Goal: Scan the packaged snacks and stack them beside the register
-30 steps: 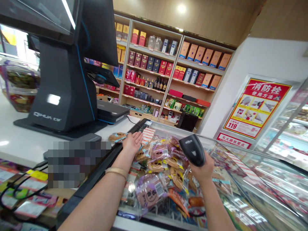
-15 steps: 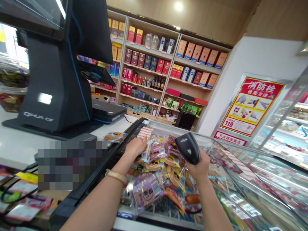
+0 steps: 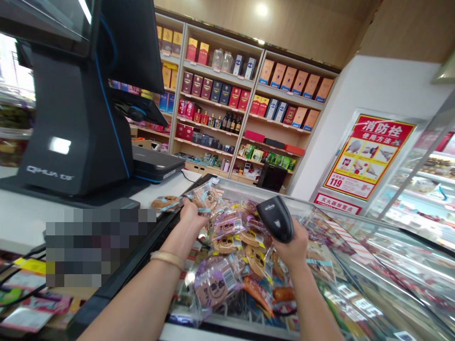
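Observation:
My right hand [image 3: 297, 242] is wrapped round a black barcode scanner [image 3: 276, 219], raised over the heap of packets. My left hand [image 3: 192, 212] grips the near left edge of a clear packet of round biscuits [image 3: 209, 196] with a pale blue band. Below both hands lies a pile of similar snacks on glass, among them a purple-labelled packet [image 3: 216, 284], an orange packet [image 3: 256, 292] and round biscuits in yellow-marked wrappers [image 3: 256, 258]. Another biscuit packet [image 3: 165, 203] rests on the white counter, left of my left hand.
A black cash register [image 3: 76, 128] stands on the white counter [image 3: 19, 208] at left. The glass case [image 3: 373, 255] extends right. Shelves of boxes and bottles [image 3: 220, 94] line the back, beside a red fire-hydrant poster [image 3: 369, 158].
My left hand has moved slightly left and lifted a blue-banded biscuit packet into sight above the pile. The right hand still holds the scanner in nearly the same place.

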`<state>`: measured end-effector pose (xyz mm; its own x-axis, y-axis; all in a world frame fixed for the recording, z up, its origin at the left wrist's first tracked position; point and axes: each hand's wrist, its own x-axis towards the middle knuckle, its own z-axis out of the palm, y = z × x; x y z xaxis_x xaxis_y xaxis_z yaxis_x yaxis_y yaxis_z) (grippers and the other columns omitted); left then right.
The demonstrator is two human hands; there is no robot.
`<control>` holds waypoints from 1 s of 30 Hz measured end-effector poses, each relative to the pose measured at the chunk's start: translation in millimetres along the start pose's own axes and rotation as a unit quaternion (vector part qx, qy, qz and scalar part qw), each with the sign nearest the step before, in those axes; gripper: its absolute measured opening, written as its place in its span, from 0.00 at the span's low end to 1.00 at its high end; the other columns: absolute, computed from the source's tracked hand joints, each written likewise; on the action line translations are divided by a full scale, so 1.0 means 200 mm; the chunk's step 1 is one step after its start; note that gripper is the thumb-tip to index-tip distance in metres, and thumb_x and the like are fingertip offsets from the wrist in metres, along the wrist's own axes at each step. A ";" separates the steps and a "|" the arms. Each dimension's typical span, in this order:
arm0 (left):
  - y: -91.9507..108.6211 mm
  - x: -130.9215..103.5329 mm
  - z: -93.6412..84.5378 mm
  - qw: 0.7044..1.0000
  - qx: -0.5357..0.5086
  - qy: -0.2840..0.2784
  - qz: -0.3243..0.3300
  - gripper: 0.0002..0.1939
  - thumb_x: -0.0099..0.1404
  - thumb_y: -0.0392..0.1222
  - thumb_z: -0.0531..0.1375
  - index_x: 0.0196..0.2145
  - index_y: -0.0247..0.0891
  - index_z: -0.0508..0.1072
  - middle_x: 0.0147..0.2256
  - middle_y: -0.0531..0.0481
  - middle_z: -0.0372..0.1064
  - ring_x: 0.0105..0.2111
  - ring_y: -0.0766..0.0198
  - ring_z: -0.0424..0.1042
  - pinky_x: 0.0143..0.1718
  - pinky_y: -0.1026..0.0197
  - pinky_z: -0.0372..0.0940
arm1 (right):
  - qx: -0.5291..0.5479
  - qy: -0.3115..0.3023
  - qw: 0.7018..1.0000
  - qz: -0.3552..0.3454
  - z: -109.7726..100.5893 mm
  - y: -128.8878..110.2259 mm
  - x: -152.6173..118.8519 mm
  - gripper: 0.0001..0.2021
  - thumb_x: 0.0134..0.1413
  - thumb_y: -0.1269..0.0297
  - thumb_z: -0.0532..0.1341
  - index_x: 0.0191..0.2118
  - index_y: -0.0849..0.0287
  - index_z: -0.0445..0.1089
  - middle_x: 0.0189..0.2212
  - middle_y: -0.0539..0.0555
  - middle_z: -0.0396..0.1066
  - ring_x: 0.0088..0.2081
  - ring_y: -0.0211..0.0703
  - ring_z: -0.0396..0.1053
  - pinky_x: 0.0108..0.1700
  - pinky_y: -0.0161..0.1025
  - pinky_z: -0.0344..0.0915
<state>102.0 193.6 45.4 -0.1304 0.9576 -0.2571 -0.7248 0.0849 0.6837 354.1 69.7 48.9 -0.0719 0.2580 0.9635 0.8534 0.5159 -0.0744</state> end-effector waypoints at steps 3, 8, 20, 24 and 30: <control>-0.02 -0.06 0.05 0.995 -0.051 -0.046 -0.079 0.16 0.67 0.53 0.53 0.37 0.39 0.71 0.30 0.44 0.74 0.33 0.55 0.76 0.35 0.50 0.72 | -0.001 -0.005 1.000 -0.004 0.00 0.00 0.00 0.06 0.47 0.61 0.61 0.31 0.57 0.67 0.24 0.52 0.69 0.26 0.44 0.68 0.28 0.38 0.65; -0.07 -0.18 0.09 0.984 -0.066 -0.163 0.028 0.14 0.53 0.31 0.66 0.38 0.40 0.69 0.35 0.50 0.74 0.35 0.61 0.75 0.39 0.57 0.71 | -0.004 -0.036 0.999 -0.004 -0.01 -0.03 0.02 0.05 0.47 0.63 0.61 0.30 0.57 0.67 0.23 0.51 0.68 0.25 0.42 0.66 0.28 0.37 0.63; -0.17 -0.26 0.12 0.904 0.162 -0.222 0.326 0.16 0.55 0.37 0.65 0.42 0.38 0.68 0.38 0.48 0.73 0.42 0.60 0.72 0.52 0.55 0.63 | 0.007 -0.111 0.994 -0.003 -0.02 -0.06 0.04 0.06 0.47 0.66 0.58 0.34 0.57 0.68 0.27 0.52 0.70 0.30 0.46 0.68 0.33 0.41 0.65; -0.18 -0.26 0.12 0.898 0.161 -0.232 0.337 0.17 0.55 0.38 0.65 0.42 0.39 0.68 0.40 0.48 0.73 0.43 0.60 0.72 0.52 0.53 0.63 | 0.008 -0.109 0.994 -0.002 -0.01 -0.06 0.04 0.06 0.46 0.67 0.58 0.34 0.56 0.68 0.27 0.52 0.70 0.30 0.46 0.68 0.32 0.41 0.65; -0.18 -0.25 0.14 0.951 0.035 -0.168 0.257 0.15 0.55 0.37 0.66 0.40 0.40 0.68 0.41 0.48 0.73 0.42 0.60 0.73 0.48 0.54 0.68 | 0.011 -0.079 0.997 -0.013 -0.01 -0.05 0.03 0.07 0.45 0.66 0.59 0.34 0.57 0.67 0.27 0.52 0.70 0.30 0.46 0.68 0.32 0.40 0.65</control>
<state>153.9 150.9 51.7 -0.2230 0.9104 0.3485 -0.5754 -0.4115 0.7068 345.7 64.5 55.7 -0.1755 0.3699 0.9124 0.8387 0.5414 -0.0581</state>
